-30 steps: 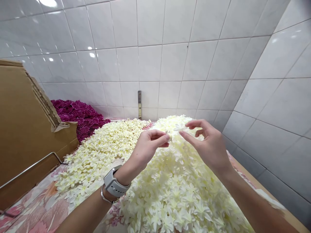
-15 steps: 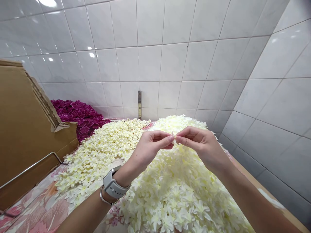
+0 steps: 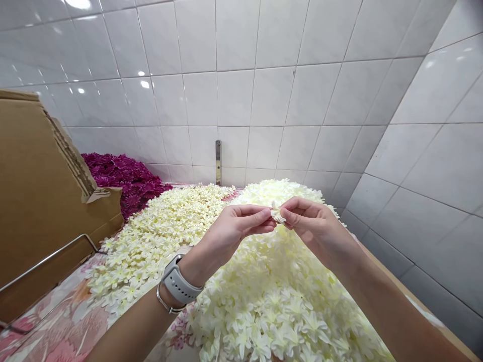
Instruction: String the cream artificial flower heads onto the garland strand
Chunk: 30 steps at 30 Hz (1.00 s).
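Observation:
A small cream-white artificial flower [image 3: 278, 213] is held between my two hands, above a heap of larger white flowers [image 3: 279, 301]. My left hand [image 3: 237, 229], with a watch [image 3: 179, 282] on its wrist, is closed in a pinch at the flower's left edge. From the other side my right hand [image 3: 320, 223] pinches the same flower between thumb and forefinger. The fingertips hide part of it. Beyond my left wrist spreads a flatter heap of smaller cream flowers [image 3: 162, 231].
At the back left lies a pile of purple flowers [image 3: 126, 183] behind a torn cardboard box [image 3: 41, 186]. A metal rod [image 3: 49, 261] runs in front of the box. Floral cloth [image 3: 75, 327] covers the table. Tiled walls [image 3: 271, 90] close off the back and right.
The flower shows more of its petals between my fingers, and the hands are slightly further apart. The view has shifted slightly; the heaps look the same.

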Motion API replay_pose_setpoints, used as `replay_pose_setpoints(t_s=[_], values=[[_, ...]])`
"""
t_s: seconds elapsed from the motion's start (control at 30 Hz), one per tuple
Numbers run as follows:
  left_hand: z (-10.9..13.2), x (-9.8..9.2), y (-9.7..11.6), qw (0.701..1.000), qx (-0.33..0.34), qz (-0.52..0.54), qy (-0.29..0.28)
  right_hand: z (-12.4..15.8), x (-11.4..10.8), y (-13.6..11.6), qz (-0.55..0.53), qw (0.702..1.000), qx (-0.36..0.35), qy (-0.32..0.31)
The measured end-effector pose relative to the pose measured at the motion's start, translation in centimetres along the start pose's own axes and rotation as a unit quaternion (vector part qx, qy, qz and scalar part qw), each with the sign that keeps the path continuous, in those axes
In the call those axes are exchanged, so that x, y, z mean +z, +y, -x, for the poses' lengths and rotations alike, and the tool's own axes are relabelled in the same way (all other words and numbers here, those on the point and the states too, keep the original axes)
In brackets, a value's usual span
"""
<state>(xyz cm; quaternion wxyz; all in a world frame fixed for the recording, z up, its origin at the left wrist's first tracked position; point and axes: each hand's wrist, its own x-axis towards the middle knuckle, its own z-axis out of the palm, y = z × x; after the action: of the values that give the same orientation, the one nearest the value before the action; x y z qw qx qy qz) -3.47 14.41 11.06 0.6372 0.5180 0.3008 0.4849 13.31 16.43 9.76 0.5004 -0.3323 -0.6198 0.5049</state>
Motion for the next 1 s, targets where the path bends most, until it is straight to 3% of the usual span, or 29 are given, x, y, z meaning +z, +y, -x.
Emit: replay_pose_setpoints(t_s=[0.2, 0.33, 0.47, 0.57, 0.67, 0.77, 0.87, 1.0], values=[[0.1, 0.1, 0.1, 1.000, 0.001, 0.011, -0.007, -0.1, -0.1, 0.3, -0.016, 1.000, 0.007, -0.017], [0.0, 0.2, -0.2, 0.994, 0.038, -0.077, 0.065, 0.3, 0.4, 0.1, 0.076, 0.997, -0.033, -0.005], [0.1, 0.5, -0.4, 0.975, 0.075, -0.184, 0.102, 0.7, 0.7, -0.2, 0.157, 0.984, -0.077, 0.033], [-0.1, 0.4, -0.6, 0.972, 0.069, -0.192, 0.113, 0.5, 0.1, -0.2, 0.178, 0.974, -0.102, 0.095], [-0.2, 0.2, -0.7, 0.972, 0.068, -0.183, 0.129, 0.4, -0.5, -0.2, 0.273, 0.930, -0.174, 0.176], [-0.2, 0.1, -0.7, 0.973, 0.074, -0.179, 0.128, 0.5, -0.2, -0.4, 0.367, 0.883, -0.245, 0.162], [-0.2, 0.2, -0.7, 0.979, 0.074, -0.163, 0.094, 0.7, 0.4, -0.5, 0.338, 0.913, -0.214, 0.078], [-0.1, 0.2, -0.5, 0.989, 0.056, -0.121, 0.062, 0.6, 0.3, -0.5, 0.182, 0.976, -0.116, 0.020]])
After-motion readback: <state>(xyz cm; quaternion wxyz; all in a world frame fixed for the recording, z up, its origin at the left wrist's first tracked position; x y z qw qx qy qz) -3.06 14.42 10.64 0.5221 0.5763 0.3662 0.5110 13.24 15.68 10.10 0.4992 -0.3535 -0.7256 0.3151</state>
